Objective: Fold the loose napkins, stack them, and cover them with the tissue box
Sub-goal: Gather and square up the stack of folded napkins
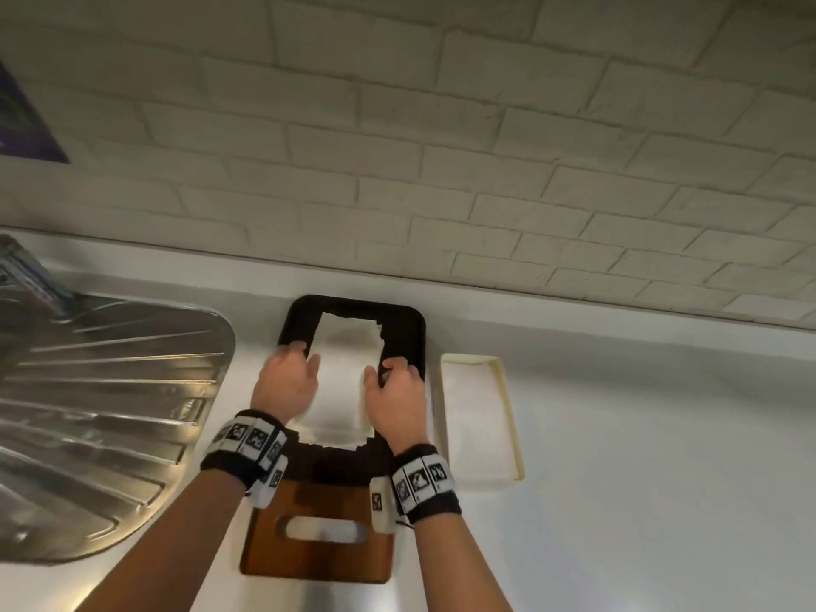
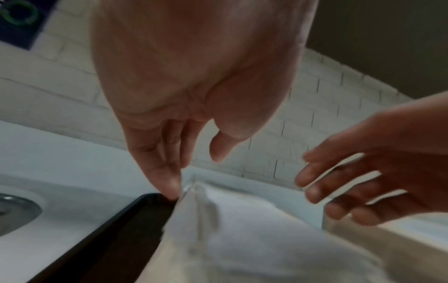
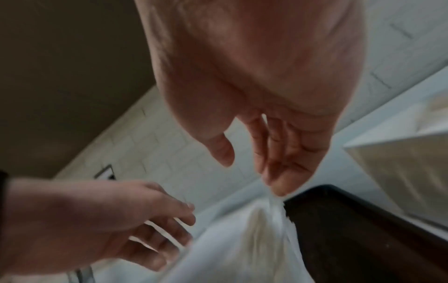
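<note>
A white brick wall is filling the upper half of the head view, with a white countertop running below it. At about nine o'clock a ribbed steel drainboard is lying on that counter. At the centre a black tray is sitting flat, and a white napkin is lying along it, its far edge pointing to twelve o'clock and its near edge overhanging toward six.

Just beside the tray, at three o'clock from it, a cream rectangular tray is resting on the counter. At six o'clock a brown tissue box with an oval slot is sitting right against the black tray's near end.

The left hand is resting at the napkin's nine o'clock edge; in the left wrist view its fingers are reaching straight down, the tips touching the napkin's raised fold – released, not curled round it. The right hand is sitting at the three o'clock edge, and in the right wrist view its fingertips are meeting a gathered peak of napkin – whether they are pinching it I cannot tell through the blur.
</note>
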